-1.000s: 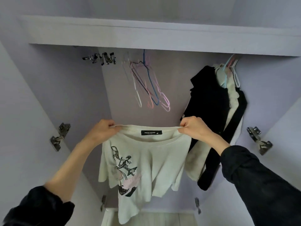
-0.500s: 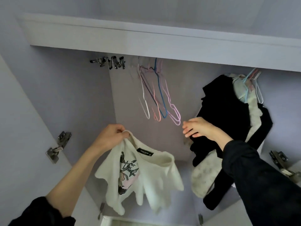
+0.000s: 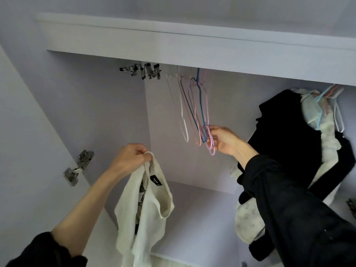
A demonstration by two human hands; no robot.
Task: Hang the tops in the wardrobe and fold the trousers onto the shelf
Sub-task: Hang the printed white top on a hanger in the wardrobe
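Note:
My left hand (image 3: 129, 160) grips a white printed T-shirt (image 3: 143, 216) by its neckline; the shirt hangs limp below the fist, inside the open wardrobe. My right hand (image 3: 221, 140) is raised at the bunch of empty wire hangers (image 3: 194, 112) hanging under the top panel. Its fingers pinch the lower end of a pink hanger (image 3: 210, 146). A blue hanger (image 3: 200, 108) hangs just left of that hand.
Black and white tops (image 3: 285, 135) hang on hangers at the wardrobe's right side, behind my right arm. Metal clip hangers (image 3: 144, 71) hang at the upper left. A door hinge (image 3: 78, 167) sticks out of the left wall. A shelf panel (image 3: 196, 218) lies below.
My right hand let go of the T-shirt, rose to the empty hangers and took hold of the pink one. The shirt now hangs from my left hand alone.

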